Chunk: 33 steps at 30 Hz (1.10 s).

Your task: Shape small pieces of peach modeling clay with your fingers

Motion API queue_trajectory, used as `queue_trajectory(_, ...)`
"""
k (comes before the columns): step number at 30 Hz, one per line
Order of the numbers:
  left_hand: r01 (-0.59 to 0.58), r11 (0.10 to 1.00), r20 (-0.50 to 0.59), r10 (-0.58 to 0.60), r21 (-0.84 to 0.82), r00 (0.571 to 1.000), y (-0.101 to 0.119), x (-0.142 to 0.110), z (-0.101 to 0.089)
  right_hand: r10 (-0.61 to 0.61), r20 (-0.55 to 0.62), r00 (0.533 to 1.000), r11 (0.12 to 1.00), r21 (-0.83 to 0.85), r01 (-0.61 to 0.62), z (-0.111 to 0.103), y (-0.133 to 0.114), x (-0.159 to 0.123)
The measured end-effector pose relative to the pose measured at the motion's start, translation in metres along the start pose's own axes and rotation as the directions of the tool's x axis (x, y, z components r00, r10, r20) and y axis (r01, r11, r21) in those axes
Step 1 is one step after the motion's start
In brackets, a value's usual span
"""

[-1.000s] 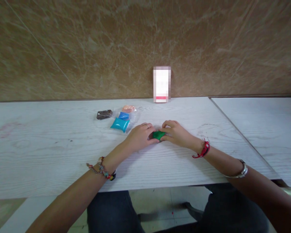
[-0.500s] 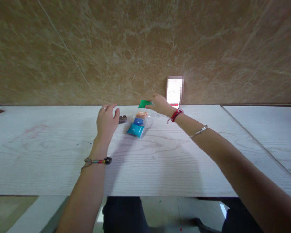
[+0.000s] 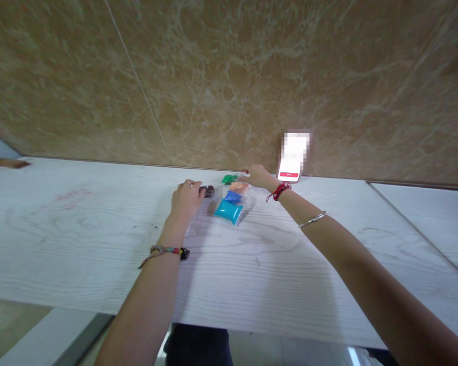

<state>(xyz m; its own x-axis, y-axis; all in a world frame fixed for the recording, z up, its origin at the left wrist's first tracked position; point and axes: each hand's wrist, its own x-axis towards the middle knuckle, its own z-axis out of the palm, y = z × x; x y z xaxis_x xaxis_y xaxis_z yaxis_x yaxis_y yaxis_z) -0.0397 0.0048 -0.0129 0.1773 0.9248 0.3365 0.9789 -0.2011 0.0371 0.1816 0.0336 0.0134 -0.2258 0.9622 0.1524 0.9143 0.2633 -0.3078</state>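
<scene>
My left hand (image 3: pixel 187 202) is closed around the left end of a small dark brown packet (image 3: pixel 208 191) lying on the white table. Just to the right, a small clear-wrapped green packet (image 3: pixel 229 179) lies near the wall. My right hand (image 3: pixel 260 177) is beside its right end, thumb and forefinger slightly apart. Below the green one, an orange packet (image 3: pixel 239 188), a dark blue packet (image 3: pixel 232 197) and a larger turquoise packet (image 3: pixel 228 211) lie close together in clear wrapping, partly overlapping.
A phone (image 3: pixel 293 156) with a lit screen leans on the brown marbled wall (image 3: pixel 213 91), just beyond my right wrist. The white wood-grain table (image 3: pixel 275 284) has a seam at right. A brown object (image 3: pixel 7 163) lies at the far left.
The green packet has come down from my right hand onto the table beside the others, and the fingers have loosened. My left hand has closed on the dark brown packet. The view has shifted slightly.
</scene>
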Motion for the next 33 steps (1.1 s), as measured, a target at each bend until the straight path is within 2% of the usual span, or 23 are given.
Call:
queue_trajectory(4,-0.046,0.999,-0.083,0.044,-0.026,0.996,0.007,-0.001,0.002,0.088,0.002,0.996,0.990,0.107,-0.088,0.002,0.006,-0.017)
queue_trajectory(8,-0.202,0.977,-0.116,0.192,-0.072,0.974,0.016,-0.001,0.002,0.136,-0.041,0.990,0.962,0.245,-0.123,0.004,0.012,-0.024)
queue_trajectory(11,-0.290,0.952,-0.132,0.277,-0.095,0.952,0.025,-0.001,-0.001,0.153,-0.107,0.982,0.938,0.329,-0.110,-0.004,0.026,-0.036)
queue_trajectory(14,-0.366,0.920,-0.184,0.339,-0.141,0.923,0.039,-0.006,-0.007,0.192,-0.164,0.968,0.917,0.381,-0.117,-0.018,0.045,-0.066)
queue_trajectory(16,-0.435,0.881,-0.211,0.396,-0.186,0.894,0.055,-0.014,-0.011,0.182,-0.178,0.967,0.873,0.482,-0.075,-0.026,0.056,-0.097)
queue_trajectory(18,-0.525,0.800,-0.194,0.488,-0.290,0.851,0.076,-0.026,-0.013,0.148,-0.177,0.973,0.818,0.575,-0.020,-0.031,0.061,-0.131)
queue_trajectory(20,-0.602,0.684,-0.135,0.608,-0.411,0.783,0.099,-0.042,-0.015,0.115,-0.155,0.981,0.776,0.631,0.008,-0.030,0.063,-0.163)
queue_trajectory(22,-0.620,0.594,-0.076,0.688,-0.513,0.722,0.120,-0.057,-0.016,0.121,-0.147,0.982,0.732,0.682,0.012,-0.025,0.062,-0.187)
queue_trajectory(24,-0.596,0.554,-0.018,0.724,-0.582,0.690,0.134,-0.067,-0.016,0.137,-0.110,0.984,0.659,0.752,-0.007,-0.019,0.061,-0.201)
queue_trajectory(26,-0.556,0.575,0.030,0.711,-0.601,0.703,0.140,-0.071,-0.017,0.127,-0.082,0.988,0.580,0.815,-0.007,-0.013,0.061,-0.207)
queue_trajectory(29,-0.493,0.582,0.083,0.696,-0.647,0.713,0.137,-0.067,-0.018,0.100,-0.087,0.991,0.493,0.870,0.026,-0.009,0.064,-0.208)
queue_trajectory(31,-0.458,0.586,0.096,0.679,-0.669,0.728,0.133,-0.064,-0.018,0.110,-0.111,0.988,0.498,0.866,0.041,-0.009,0.066,-0.208)
queue_trajectory(33,-0.436,0.589,0.092,0.659,-0.680,0.747,0.131,-0.062,-0.017,0.122,-0.158,0.980,0.580,0.812,0.059,-0.009,0.067,-0.209)
